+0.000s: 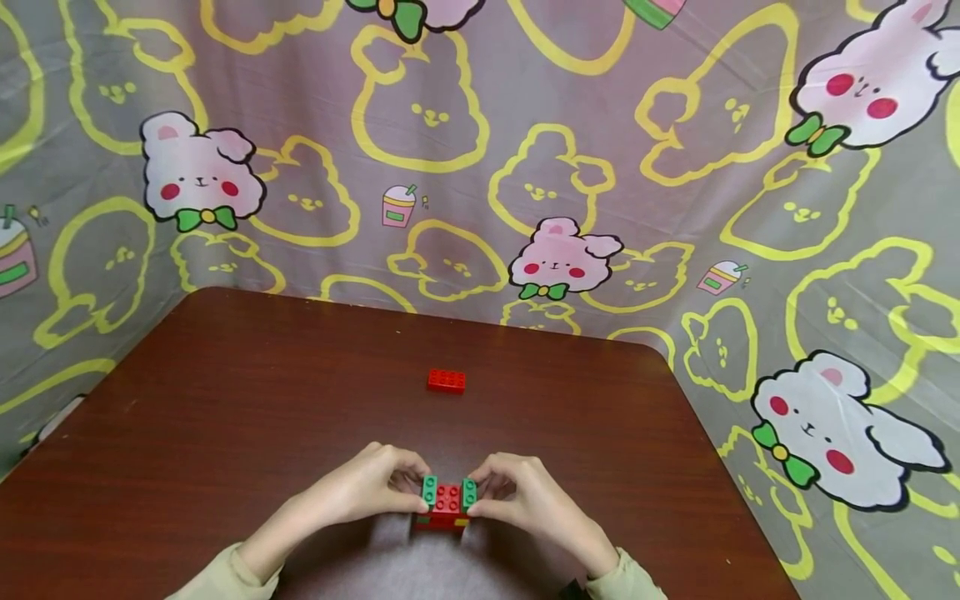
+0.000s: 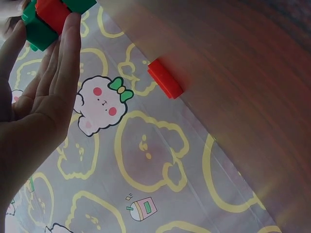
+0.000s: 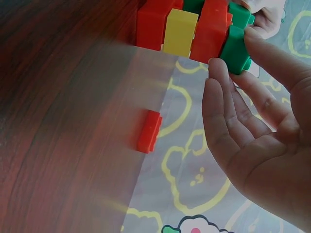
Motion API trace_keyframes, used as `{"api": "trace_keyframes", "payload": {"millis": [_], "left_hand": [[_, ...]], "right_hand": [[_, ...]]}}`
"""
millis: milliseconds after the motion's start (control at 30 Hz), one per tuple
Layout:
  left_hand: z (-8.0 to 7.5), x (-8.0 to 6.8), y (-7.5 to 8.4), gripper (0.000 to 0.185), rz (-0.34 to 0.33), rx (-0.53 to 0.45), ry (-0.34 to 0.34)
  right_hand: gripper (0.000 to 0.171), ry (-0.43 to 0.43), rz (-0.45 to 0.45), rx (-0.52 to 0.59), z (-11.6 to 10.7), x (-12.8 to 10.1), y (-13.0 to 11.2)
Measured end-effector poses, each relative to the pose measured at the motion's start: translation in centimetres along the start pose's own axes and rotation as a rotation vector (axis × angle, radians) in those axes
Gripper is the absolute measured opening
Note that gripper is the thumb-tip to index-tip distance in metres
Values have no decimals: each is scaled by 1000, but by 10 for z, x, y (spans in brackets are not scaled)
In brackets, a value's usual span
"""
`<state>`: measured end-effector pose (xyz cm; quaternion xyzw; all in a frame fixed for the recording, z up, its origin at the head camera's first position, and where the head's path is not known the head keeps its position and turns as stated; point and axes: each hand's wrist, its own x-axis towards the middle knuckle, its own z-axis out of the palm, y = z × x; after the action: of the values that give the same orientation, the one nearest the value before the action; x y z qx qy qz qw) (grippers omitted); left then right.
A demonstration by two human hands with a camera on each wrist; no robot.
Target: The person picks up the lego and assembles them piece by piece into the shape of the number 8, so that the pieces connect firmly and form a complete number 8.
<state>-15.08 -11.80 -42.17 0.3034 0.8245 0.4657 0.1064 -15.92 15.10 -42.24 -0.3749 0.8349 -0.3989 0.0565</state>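
Observation:
Near the front of the table, a small stack of toy building bricks stands between both hands. From the bottom it has a red brick point(image 3: 151, 24), a yellow brick point(image 3: 180, 32) and a green one in the middle layer, then an upper red brick point(image 1: 447, 498). Two green bricks sit on top, one at each end. My left hand point(image 1: 375, 485) pinches the left green brick point(image 1: 429, 490) between thumb and fingers. The right green brick point(image 1: 469, 493) is pinched by my right hand point(image 1: 528, 493). Studs show on the upper red brick between them.
A loose red brick point(image 1: 446, 382) lies farther back on the brown wooden table point(image 1: 300, 375), beyond the stack. Patterned cloth point(image 1: 465, 208) with cartoon rabbits hangs around the table's back and sides.

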Motion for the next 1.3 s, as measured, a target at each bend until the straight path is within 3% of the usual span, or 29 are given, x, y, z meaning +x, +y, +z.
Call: {"api": "trace_keyframes", "payload": {"millis": [800,1300], "left_hand": [[0,0,-1,28,17,-5,-1],[-7,0,-5,29,47,-39,-63]], "right_hand": [[22,23,-10,4,1,-2,2],[25,-8,9,3,1,-4,-3]]}}
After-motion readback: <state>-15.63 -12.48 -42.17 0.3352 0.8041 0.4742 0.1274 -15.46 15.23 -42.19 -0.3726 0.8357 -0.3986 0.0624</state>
